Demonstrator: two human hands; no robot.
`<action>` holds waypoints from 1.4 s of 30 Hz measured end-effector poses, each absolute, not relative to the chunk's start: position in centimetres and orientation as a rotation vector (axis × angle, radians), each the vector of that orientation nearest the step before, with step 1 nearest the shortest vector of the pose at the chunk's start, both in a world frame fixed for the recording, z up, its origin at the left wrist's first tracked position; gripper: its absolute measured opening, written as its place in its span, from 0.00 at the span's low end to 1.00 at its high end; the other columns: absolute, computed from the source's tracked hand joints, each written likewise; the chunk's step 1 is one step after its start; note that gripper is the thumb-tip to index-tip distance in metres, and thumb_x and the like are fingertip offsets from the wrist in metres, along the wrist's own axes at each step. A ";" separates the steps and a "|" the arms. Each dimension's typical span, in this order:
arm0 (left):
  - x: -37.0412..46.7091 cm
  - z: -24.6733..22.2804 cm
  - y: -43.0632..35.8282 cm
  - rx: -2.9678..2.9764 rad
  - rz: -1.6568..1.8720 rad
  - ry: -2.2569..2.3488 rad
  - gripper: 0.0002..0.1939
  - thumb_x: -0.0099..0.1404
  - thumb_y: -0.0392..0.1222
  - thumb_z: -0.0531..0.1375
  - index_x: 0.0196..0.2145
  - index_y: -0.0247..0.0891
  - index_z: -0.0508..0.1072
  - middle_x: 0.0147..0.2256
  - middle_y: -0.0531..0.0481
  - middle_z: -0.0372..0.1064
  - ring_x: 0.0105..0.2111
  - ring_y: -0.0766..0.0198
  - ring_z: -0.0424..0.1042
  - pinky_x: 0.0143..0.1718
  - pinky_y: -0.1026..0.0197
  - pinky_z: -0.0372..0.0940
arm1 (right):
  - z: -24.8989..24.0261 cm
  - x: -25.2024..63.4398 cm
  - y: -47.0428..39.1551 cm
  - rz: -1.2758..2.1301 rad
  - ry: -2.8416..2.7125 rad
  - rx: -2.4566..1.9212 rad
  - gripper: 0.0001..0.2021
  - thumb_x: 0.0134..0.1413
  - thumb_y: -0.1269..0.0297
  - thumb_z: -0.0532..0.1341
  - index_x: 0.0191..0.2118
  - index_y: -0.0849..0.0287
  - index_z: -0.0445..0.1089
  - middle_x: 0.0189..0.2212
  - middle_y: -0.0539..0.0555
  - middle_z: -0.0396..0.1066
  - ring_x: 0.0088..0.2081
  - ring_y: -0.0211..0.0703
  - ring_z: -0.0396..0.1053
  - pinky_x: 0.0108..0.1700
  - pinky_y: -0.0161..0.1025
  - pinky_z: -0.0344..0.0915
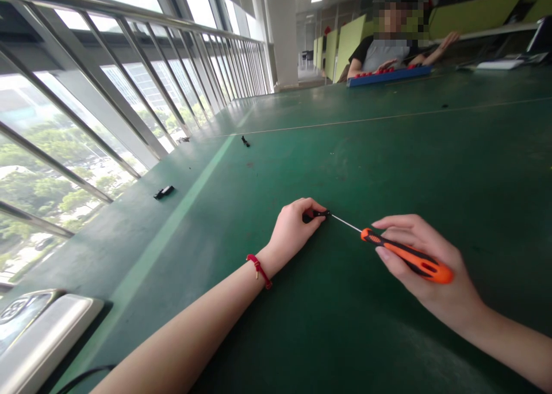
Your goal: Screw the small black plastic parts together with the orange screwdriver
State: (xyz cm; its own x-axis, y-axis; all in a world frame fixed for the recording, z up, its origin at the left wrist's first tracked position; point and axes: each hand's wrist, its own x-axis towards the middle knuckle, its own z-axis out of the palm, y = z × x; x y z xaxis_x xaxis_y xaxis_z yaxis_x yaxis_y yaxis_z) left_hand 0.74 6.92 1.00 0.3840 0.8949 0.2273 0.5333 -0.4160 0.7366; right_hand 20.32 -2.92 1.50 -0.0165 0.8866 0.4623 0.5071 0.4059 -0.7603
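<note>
Near the middle of the green table, my left hand (297, 224) pinches a small black part (319, 213) between thumb and fingers, low over the surface. A red bracelet (259, 271) is round my left wrist. An orange and black screwdriver (407, 256) lies in my right hand (431, 267), its handle held between thumb and fingers. The thin metal shaft points left, and its tip is at the right end of the black part.
Small black pieces lie on the green table (276, 169) at the left (164, 192) and farther back (245, 141). A phone (26, 316) and a silver device (56, 342) sit at the near left. Across the table, a person (388, 52) sits behind a blue tray (390, 76).
</note>
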 end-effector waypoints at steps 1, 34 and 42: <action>0.7 1.0 6.9 2.086 0.839 1.224 0.06 0.59 0.36 0.60 0.35 0.37 0.76 0.34 0.49 0.74 0.33 0.64 0.71 0.36 0.63 0.67 | 1.4 20.3 -2.9 0.447 -1.641 -1.232 0.10 0.53 0.64 0.62 0.42 0.51 0.66 0.33 0.51 0.72 0.31 0.42 0.73 0.27 0.34 0.70; 0.7 1.2 6.7 2.092 0.828 1.225 0.07 0.59 0.35 0.59 0.36 0.37 0.76 0.35 0.49 0.74 0.34 0.64 0.71 0.37 0.63 0.67 | 1.4 20.3 -2.4 0.436 -1.528 -1.184 0.15 0.51 0.64 0.63 0.46 0.52 0.64 0.32 0.50 0.69 0.31 0.41 0.72 0.35 0.38 0.72; 0.8 1.1 6.8 2.082 0.820 1.227 0.06 0.59 0.35 0.59 0.35 0.37 0.76 0.35 0.49 0.75 0.34 0.63 0.71 0.37 0.63 0.67 | 1.3 20.4 -2.8 0.439 -1.568 -1.225 0.12 0.52 0.63 0.62 0.43 0.51 0.66 0.31 0.50 0.71 0.28 0.40 0.72 0.31 0.37 0.71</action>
